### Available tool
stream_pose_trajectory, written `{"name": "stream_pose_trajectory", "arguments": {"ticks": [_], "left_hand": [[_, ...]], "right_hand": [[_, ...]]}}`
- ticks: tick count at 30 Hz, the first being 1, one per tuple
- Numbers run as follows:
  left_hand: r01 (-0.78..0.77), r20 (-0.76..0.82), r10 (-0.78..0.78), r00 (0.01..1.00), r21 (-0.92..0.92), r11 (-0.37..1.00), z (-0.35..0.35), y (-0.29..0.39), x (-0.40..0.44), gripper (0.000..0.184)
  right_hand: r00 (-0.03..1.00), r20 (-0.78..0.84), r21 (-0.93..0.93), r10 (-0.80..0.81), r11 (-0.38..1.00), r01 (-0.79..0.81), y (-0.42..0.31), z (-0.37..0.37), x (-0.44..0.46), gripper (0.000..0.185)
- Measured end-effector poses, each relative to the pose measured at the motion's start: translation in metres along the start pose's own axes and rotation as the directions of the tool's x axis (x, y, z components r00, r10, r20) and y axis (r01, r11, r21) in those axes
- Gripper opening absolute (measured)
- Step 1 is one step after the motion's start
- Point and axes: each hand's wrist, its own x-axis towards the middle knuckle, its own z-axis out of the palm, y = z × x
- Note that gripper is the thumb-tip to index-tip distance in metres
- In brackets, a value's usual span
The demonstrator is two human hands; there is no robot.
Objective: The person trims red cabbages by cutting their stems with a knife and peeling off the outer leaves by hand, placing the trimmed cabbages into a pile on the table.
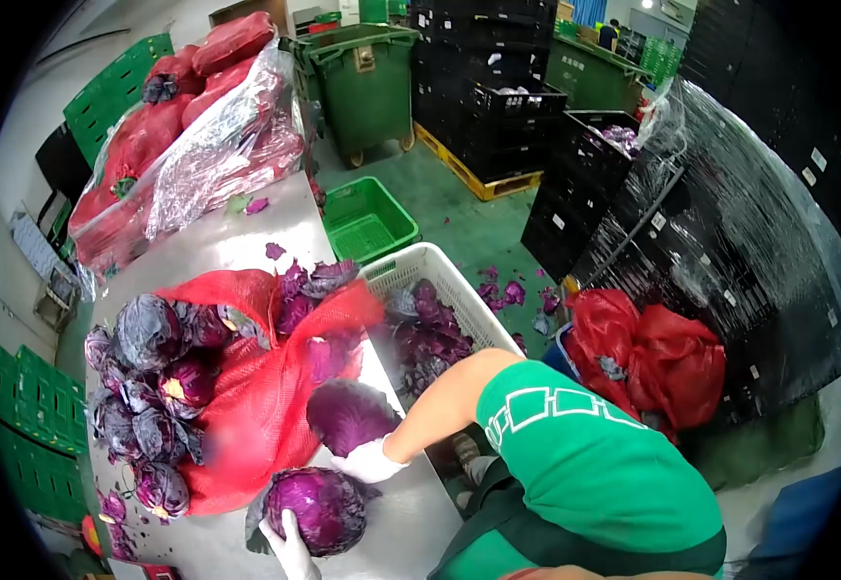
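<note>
My left hand, in a white glove, has its fingers spread against the near side of a shiny purple cabbage lying on the metal table. Dark outer leaves stick out around this cabbage. Just above it, my right hand, also gloved, is closed at the lower edge of a large purple cabbage leaf; its fingertips are partly hidden. Beside both hands lies a red mesh sack, blurred in places. Several dark purple cabbages are heaped left of the sack.
A white crate of purple leaves stands against the table edge, near a green crate. Wrapped red sacks rest at the table's far end. Black crates and red mesh bags stand right. Leaf scraps lie on the floor.
</note>
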Motion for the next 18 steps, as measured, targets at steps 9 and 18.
{"name": "stream_pose_trajectory", "arguments": {"ticks": [9,18], "left_hand": [[0.01,0.089,-0.014,0.996,0.045,0.999,0.015,0.031,0.006,0.067],[-0.262,-0.086,0.393,0.916,0.614,0.745,0.017,0.042,-0.014,0.07]], "right_hand": [[0.9,-0.329,0.286,0.286,0.939,-0.194,0.004,0.035,0.019,0.04],[0.997,0.059,-0.028,0.046,0.999,-0.044,-0.017,0.024,0.018,0.041]]}}
